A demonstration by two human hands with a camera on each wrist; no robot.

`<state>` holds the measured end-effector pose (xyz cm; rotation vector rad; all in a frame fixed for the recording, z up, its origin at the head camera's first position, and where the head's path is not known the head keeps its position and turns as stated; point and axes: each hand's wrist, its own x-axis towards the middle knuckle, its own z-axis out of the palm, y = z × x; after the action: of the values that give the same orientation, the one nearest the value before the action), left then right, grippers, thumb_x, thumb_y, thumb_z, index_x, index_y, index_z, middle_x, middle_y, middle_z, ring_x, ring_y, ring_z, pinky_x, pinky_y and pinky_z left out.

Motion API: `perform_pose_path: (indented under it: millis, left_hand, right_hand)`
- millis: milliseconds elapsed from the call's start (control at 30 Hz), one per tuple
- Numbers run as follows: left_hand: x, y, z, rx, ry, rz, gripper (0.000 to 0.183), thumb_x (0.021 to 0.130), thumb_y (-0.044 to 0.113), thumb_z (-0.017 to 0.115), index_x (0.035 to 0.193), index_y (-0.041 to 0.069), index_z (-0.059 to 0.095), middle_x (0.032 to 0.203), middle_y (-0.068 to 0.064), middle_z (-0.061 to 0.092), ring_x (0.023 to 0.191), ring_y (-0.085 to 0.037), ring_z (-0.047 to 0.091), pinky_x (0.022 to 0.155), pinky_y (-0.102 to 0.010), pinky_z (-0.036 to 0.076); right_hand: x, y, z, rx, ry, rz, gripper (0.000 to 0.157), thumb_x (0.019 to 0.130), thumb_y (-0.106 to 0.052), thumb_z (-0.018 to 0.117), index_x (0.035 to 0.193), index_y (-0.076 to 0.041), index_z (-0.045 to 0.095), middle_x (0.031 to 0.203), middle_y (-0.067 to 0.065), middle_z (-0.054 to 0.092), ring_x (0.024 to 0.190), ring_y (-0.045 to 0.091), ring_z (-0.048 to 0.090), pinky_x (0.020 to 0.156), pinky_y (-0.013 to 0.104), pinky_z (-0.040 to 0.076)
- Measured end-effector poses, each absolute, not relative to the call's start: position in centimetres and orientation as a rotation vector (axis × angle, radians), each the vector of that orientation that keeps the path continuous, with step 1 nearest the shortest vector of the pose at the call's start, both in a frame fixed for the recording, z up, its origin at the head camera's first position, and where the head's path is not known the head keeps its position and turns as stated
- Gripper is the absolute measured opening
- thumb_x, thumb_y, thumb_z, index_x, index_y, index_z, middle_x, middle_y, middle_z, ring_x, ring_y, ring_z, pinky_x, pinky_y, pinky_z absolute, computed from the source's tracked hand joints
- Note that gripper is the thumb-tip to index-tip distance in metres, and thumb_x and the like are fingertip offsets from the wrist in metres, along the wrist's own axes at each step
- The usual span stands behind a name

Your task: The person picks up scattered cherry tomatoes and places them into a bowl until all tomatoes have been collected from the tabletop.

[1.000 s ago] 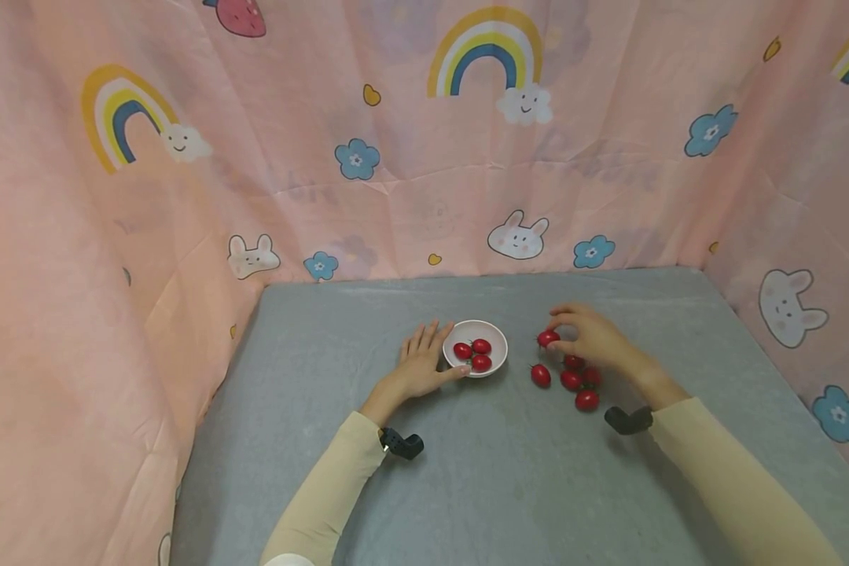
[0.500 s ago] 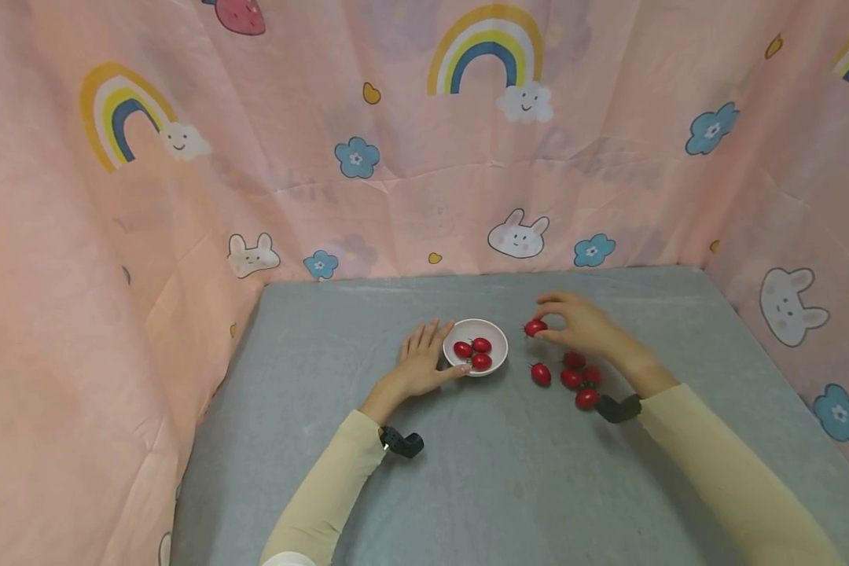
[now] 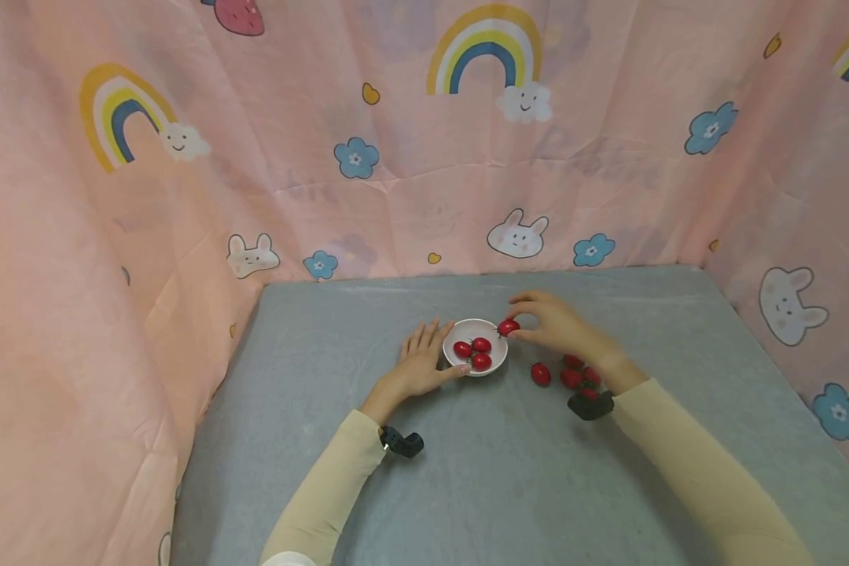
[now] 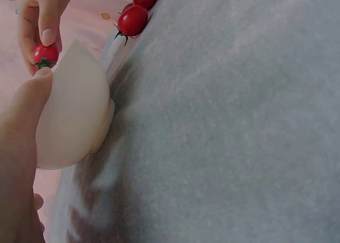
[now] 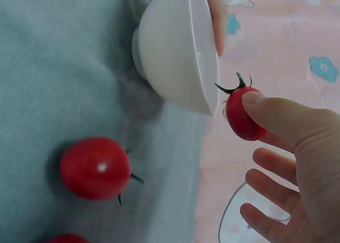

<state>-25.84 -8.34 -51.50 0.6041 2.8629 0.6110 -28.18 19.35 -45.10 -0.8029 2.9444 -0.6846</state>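
My right hand (image 3: 555, 324) pinches a cherry tomato (image 5: 244, 114) with a green stem between thumb and fingertips. It holds the tomato right at the right rim of a small white bowl (image 5: 172, 51). Inside the bowl lie 3 more red cherry tomatoes (image 3: 481, 362), seen in the head view. My left hand (image 3: 420, 369) rests against the bowl's left side, fingers spread and fairly straight, the thumb over the near rim.
A loose cherry tomato (image 3: 541, 374) lies on the grey cloth-covered table (image 3: 481, 472), right of the bowl. Beyond it sits a cluster of several tomatoes (image 3: 571, 379), partly behind my right wrist. A pink patterned curtain (image 3: 410, 204) borders the table's back and sides.
My right hand has carried the pinched cherry tomato leftward from near the cluster to the bowl's rim. The left hand and the bowl have stayed in place.
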Motion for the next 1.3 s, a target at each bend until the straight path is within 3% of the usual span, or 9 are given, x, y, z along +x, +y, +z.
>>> perform_pose_path:
  millis: [567,1300]
  left_hand:
    - [-25.8,-8.3,-51.6,0.592,2.850,0.599,0.091,0.082,0.074,0.044,0.153,0.030,0.006,0.161,-0.006,0.005,0.149,-0.034,0.005,0.117,-0.053,0.008]
    - [-25.8,-8.4,-51.6,0.594,2.850,0.619,0.091,0.082,0.074,0.045,0.152,0.031,0.006,0.162,-0.006,0.006,0.149,-0.034,0.004,0.116,-0.056,0.010]
  right_hand:
    - [-28.0,16.6,-46.7,-0.803,2.884,-0.722,0.030,0.081,-0.032,0.073,0.107,-0.017,0.069,0.135,0.008,0.053,0.129,0.029,0.045,0.107,0.053,0.038]
    - [-27.9,16.7,-47.3,-0.810,2.875,-0.761,0.034,0.082,-0.033,0.072,0.111,-0.016,0.068,0.137,0.009,0.051,0.129,0.030,0.046,0.105,0.053,0.040]
